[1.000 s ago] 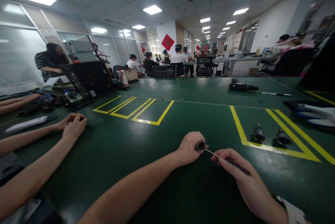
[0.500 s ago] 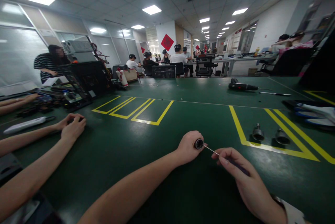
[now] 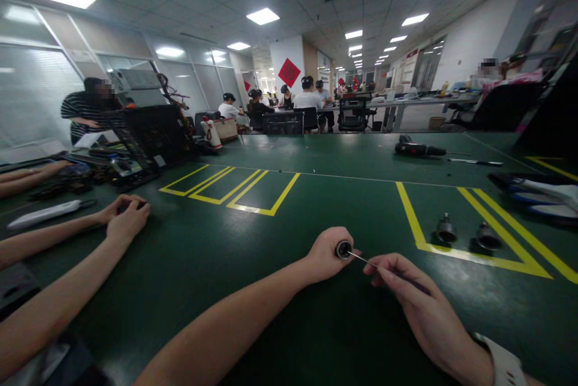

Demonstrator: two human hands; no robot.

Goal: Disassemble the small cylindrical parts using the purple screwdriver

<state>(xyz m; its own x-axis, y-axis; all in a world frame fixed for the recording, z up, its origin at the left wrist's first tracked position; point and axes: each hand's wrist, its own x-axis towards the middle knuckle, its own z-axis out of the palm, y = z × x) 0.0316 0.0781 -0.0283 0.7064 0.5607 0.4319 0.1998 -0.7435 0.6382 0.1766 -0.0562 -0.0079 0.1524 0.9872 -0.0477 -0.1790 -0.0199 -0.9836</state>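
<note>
My left hand [image 3: 329, 255] is wrapped round a small cylindrical metal part [image 3: 344, 249], whose round open end faces me. Between the fingers of my right hand [image 3: 409, 286] is a thin tool with a slim metal shaft and a dark handle, which looks like a screwdriver [image 3: 418, 284]. Its tip reaches the mouth of the metal part; whether it is inside, I cannot tell. To the right, two metal fittings [image 3: 446, 229] with wide round bases and narrow tops stand on the green table [image 3: 253, 265] inside a yellow taped outline.
A power drill [image 3: 419, 149] and a pen [image 3: 475, 162] lie at the back right, with blue-and-white tools [image 3: 548, 196] nearer. At left, a co-worker's hands [image 3: 127, 212] are close to a white handheld device [image 3: 45, 215]. Dark equipment [image 3: 156, 136] stands behind.
The screwdriver and both hands keep nearly the same pose. My right hand has shifted very slightly toward the metal part.
</note>
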